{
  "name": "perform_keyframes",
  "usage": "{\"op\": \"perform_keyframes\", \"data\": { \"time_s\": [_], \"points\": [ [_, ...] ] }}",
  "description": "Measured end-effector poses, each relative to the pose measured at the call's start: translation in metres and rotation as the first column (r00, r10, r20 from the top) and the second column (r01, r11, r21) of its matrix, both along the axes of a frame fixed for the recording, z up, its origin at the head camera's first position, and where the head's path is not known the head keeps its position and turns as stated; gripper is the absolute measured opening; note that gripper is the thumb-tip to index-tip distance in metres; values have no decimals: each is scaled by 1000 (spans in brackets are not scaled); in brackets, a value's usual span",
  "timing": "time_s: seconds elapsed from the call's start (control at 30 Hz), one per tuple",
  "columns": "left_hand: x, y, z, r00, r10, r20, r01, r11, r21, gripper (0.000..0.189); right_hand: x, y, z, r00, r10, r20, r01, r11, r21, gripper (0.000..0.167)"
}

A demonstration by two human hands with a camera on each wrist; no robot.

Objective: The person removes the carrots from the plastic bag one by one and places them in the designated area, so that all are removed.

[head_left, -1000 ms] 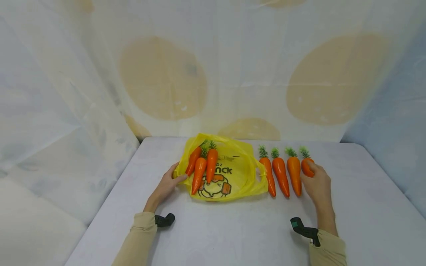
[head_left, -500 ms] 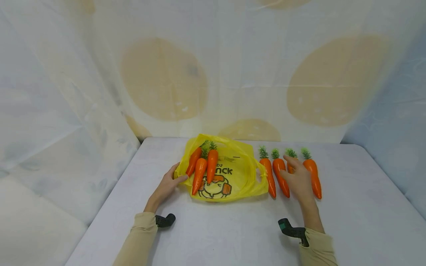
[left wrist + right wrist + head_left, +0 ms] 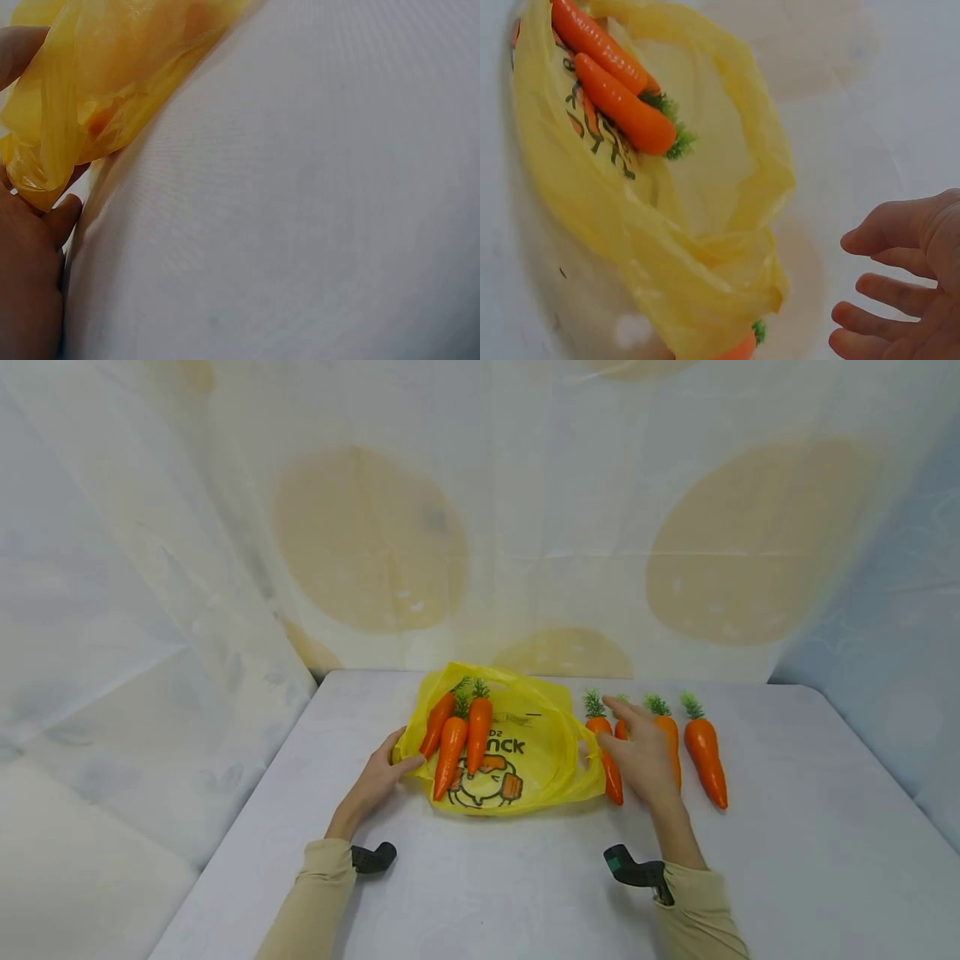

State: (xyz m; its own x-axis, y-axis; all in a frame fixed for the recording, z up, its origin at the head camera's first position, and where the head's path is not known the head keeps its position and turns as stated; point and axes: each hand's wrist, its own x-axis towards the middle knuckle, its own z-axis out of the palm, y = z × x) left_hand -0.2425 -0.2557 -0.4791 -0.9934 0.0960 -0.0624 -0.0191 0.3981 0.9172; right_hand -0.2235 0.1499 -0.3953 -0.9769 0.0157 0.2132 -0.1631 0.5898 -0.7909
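Carrots (image 3: 706, 762) — seven counted in the head view: three in the yellow bag (image 3: 543, 777), four in a row on the white table (image 3: 495, 893) at the bag's 3 o'clock. Clock set with 12 pointing away from the person.

Nearest, at 7 and 5 o'clock: tan sleeves (image 3: 307, 893), a black clip-on piece (image 3: 375, 857) at each wrist.

Left hand (image 3: 375, 781), at the bag's 8 o'clock: thumb on the near side of the rim, gripping the edge. Left wrist view agrees; plastic bunched at the fingers.

Right hand (image 3: 647, 756), at the bag's 3 o'clock: fingers apart, loosely bent, wide gap from thumb, holding nothing. It hides most of the second carrot and part of the third; contact — cannot tell.

Bag: dark print (image 3: 510, 746) shows inside. Its carrots lie on the 9 to 10 o'clock side, leafy tops toward 12 to 1, tips toward 6 to 7. Bag plastic partly covers one row carrot in the right wrist view. Fourth in row: top toward 11, tip toward 5.

Farthest, at 12: pale cloth wall (image 3: 555, 568), large tan spots.
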Motion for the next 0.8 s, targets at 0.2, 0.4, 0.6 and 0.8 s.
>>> {"op": "perform_keyframes", "data": {
  "time_s": [0.2, 0.4, 0.6, 0.8],
  "points": [
    [-1, -1, -1, 1000, -10, -2, 10, 1000, 21, 77, -3, -17, 3, 998, 62, 0, -62, 998, -28, 58],
    [0, 0, 0, 1000, -23, 0, 23, 1000, 19, 77, -1, -39, 11, 990, 133, -52, -135, 990, -49, 58],
    [1, 0, 3, 1000, -13, -6, 13, 1000, 12, 77, -3, -65, 15, 982, 173, -83, -176, 984, -30, 56],
    [0, -1, 2, 1000, -8, -1, 8, 1000, 2, 77, -4, -88, 5, 981, 193, -22, -192, 981, 26, 56]
  ]
}}
